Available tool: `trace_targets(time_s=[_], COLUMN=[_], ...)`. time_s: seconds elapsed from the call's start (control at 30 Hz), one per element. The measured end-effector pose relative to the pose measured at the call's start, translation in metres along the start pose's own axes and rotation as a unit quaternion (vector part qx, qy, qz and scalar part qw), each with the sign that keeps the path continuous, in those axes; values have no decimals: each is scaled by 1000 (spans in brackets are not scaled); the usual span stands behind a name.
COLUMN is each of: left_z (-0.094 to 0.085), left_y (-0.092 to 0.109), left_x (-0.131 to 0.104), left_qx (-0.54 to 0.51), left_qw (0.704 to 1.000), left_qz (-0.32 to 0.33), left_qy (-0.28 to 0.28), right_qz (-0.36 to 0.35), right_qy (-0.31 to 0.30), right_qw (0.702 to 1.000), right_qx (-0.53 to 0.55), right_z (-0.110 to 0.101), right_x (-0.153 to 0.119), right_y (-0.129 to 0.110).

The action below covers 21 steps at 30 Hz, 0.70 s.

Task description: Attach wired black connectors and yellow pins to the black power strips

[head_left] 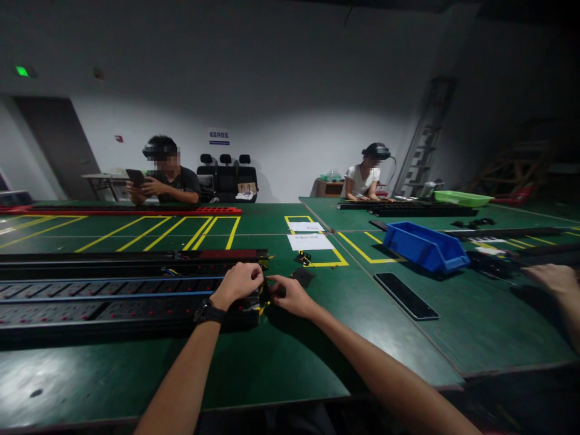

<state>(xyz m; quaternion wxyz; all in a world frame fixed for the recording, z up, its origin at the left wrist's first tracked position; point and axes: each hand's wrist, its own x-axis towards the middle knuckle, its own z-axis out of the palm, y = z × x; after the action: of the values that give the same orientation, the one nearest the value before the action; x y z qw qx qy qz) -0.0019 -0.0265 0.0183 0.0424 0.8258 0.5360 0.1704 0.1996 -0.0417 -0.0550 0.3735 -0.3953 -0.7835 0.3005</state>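
Observation:
A long black socket strip point(149, 307) with red dots and blue wires along it lies on the green table, its right end under my hands. My left hand point(238, 281), with a watch on the wrist, rests over that end, its fingers pinched; what they grip is hidden. From the right, my right hand point(292, 297) meets the end with its index finger stretched toward a small dark piece point(266, 291) and the other fingers curled. Yellow-green wires point(263, 309) stick out below my fingertips. Just beyond my right hand lies a loose black plate point(302, 277).
Right of my hands are a phone point(406, 296) and a blue bin point(425, 246). Paper sheets point(310, 242) lie ahead. A co-worker's hand point(555, 279) reaches in at the right edge. Two people point(174, 181) sit across the table beside more long strips point(421, 209).

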Motion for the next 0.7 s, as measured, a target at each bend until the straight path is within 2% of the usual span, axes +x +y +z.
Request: trace_targets(time_s=[0.3, 0.5, 0.7], left_z=[0, -2, -4], left_y=[-1, 0, 1], left_x=[2, 1, -1], left_qx=[-31, -28, 15], left_qw=[999, 1000, 999], left_qz=[-2, 7, -4], left_qy=[-10, -3, 45], right_qz=[13, 17, 32], right_qy=[-24, -23, -19], right_qw=[990, 989, 988], right_qx=[140, 145, 147], right_z=[7, 5, 5], right_x=[4, 5, 4], right_y=[15, 12, 10])
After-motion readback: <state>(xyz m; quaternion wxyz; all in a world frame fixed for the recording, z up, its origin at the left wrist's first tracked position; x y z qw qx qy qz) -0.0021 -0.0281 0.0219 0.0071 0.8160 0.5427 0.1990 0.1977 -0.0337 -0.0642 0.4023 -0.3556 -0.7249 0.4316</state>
